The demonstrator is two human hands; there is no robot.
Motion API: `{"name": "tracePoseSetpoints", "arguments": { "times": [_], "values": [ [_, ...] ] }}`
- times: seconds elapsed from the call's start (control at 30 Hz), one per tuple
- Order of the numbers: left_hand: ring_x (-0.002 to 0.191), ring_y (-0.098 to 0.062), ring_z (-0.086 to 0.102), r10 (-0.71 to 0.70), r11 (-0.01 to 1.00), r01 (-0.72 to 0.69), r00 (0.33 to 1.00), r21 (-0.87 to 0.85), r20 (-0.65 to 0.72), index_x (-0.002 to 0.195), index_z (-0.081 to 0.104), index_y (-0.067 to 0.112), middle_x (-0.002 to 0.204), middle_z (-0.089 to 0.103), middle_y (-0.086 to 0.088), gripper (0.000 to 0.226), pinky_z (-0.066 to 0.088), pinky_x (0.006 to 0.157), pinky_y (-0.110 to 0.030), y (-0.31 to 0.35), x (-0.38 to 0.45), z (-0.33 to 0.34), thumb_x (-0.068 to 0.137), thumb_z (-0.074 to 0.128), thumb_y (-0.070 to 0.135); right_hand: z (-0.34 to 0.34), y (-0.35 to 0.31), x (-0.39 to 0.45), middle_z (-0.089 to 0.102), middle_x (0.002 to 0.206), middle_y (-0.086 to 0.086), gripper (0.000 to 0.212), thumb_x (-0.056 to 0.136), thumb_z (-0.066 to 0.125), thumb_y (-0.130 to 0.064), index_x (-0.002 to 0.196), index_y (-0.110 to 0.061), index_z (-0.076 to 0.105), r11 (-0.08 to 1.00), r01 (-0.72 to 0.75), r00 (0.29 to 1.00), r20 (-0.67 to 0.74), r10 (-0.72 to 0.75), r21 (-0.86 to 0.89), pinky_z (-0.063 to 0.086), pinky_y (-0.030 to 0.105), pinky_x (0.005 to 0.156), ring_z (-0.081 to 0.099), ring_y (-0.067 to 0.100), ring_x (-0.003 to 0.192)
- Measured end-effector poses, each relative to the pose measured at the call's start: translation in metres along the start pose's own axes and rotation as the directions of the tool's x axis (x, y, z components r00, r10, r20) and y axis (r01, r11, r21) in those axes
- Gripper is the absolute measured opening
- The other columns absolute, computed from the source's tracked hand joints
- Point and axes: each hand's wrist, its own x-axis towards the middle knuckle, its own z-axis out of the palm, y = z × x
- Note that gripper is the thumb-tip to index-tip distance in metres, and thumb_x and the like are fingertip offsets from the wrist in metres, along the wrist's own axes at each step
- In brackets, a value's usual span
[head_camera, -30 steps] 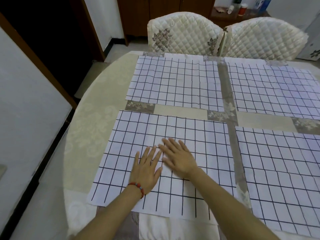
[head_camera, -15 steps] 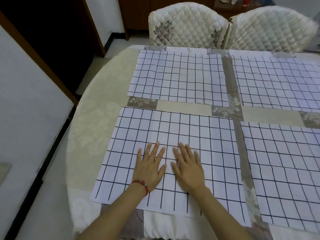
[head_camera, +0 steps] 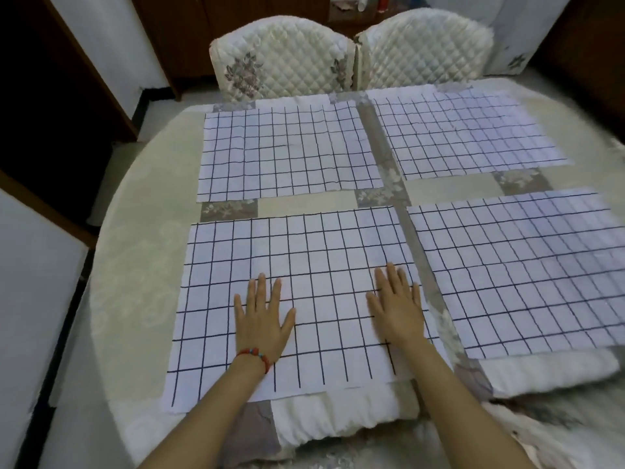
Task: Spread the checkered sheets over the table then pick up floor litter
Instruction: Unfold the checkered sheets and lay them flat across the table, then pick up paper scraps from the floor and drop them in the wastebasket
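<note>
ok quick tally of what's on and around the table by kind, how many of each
checkered sheets: 4 (near left, near right, far left, far right)
quilted chairs: 2 ()
hands flat on the near left sheet: 2 (left, right)
total: 8

A: Where does the head camera sit?
B: Above and behind both flat hands, close, looking forward and down across the table (head_camera: 135, 265).
A: Any second view?
B: None; chairs (head_camera: 280, 59) lie beyond the fingertips.
</note>
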Motion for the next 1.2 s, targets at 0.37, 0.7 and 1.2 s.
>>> {"name": "tracePoseSetpoints", "arguments": {
  "times": [0.37, 0.7, 1.2],
  "values": [
    [0.142, -0.026, 0.021, 0.23, 0.938, -0.224, 0.973, -0.265, -0.01, 0.133, 0.043, 0.012, 0.15, 0.03, -0.012, 0.045, 0.014, 0.118, -0.04, 0.083, -0.009, -0.048, 0.092, 0.048, 0.029, -0.104, 0.051, -0.093, 0.041, 0.146, 0.008, 0.042, 0.094, 0.047, -0.026, 0.134, -0.014, 0.046, 0.991, -0.06, 0.955, -0.283, 0.091, 0.117, 0.019, 0.037, 0.113, 0.031, 0.024, 0.137],
    [0.119, -0.027, 0.049, 0.638, 0.671, -0.632, 0.759, -0.387, -0.134, 0.121, 0.055, 0.01, 0.126, 0.057, -0.01, 0.033, 0.04, 0.1, -0.038, 0.263, -0.127, -0.081, 0.091, 0.052, 0.022, -0.158, 0.159, -0.307, 0.048, 0.14, 0.005, 0.04, 0.093, 0.049, -0.021, 0.133, -0.016, 0.047, 0.927, -0.252, 0.774, -0.516, 0.366, 0.278, 0.028, 0.037, 0.111, 0.039, 0.024, 0.133],
    [0.114, -0.031, 0.053, 0.894, 0.434, -0.803, 0.329, -0.409, 0.304, 0.121, 0.055, 0.003, 0.119, 0.058, -0.019, 0.033, 0.037, 0.096, -0.033, 0.405, -0.352, 0.032, 0.09, 0.053, 0.015, -0.026, 0.282, -0.633, 0.044, 0.144, 0.007, 0.044, 0.096, 0.045, -0.028, 0.138, -0.014, 0.041, 0.443, -0.601, 0.381, -0.249, 0.89, 0.665, 0.027, 0.032, 0.112, 0.04, 0.021, 0.132]
  ]
}}
